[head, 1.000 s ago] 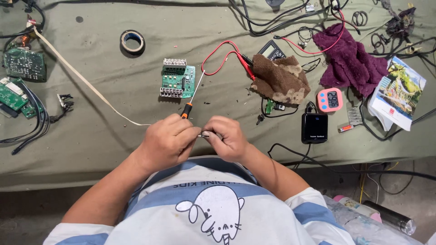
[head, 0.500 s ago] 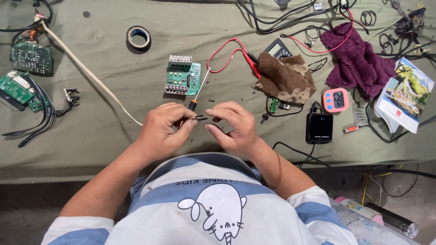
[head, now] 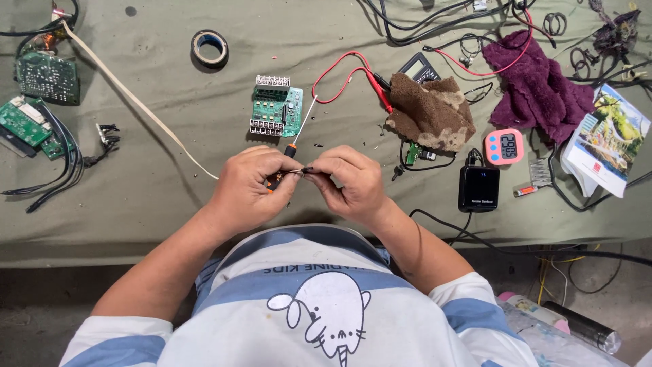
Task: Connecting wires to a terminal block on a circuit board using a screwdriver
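My left hand (head: pixel 250 187) and my right hand (head: pixel 350 182) meet over the table's near edge, fingertips pinched together on a small dark wire piece (head: pixel 305 170) between them. A screwdriver (head: pixel 293 141) with an orange and black handle lies under my left fingers, its thin shaft pointing up toward a green circuit board (head: pixel 275 108) with white terminal blocks. Whether the left hand also grips the screwdriver handle is hidden.
Black tape roll (head: pixel 209 47) at the back. More green boards (head: pixel 34 102) with black cables on the left. Red probe leads (head: pixel 346 76), a brown rag (head: pixel 433 112), a purple cloth (head: pixel 540 85), a pink timer (head: pixel 503 146), a black box (head: pixel 478 187) and a booklet (head: pixel 606 139) on the right.
Both hands stay joined on the small piece; they shifted slightly away from my body toward the circuit board, and the fingers reworked their pinch.
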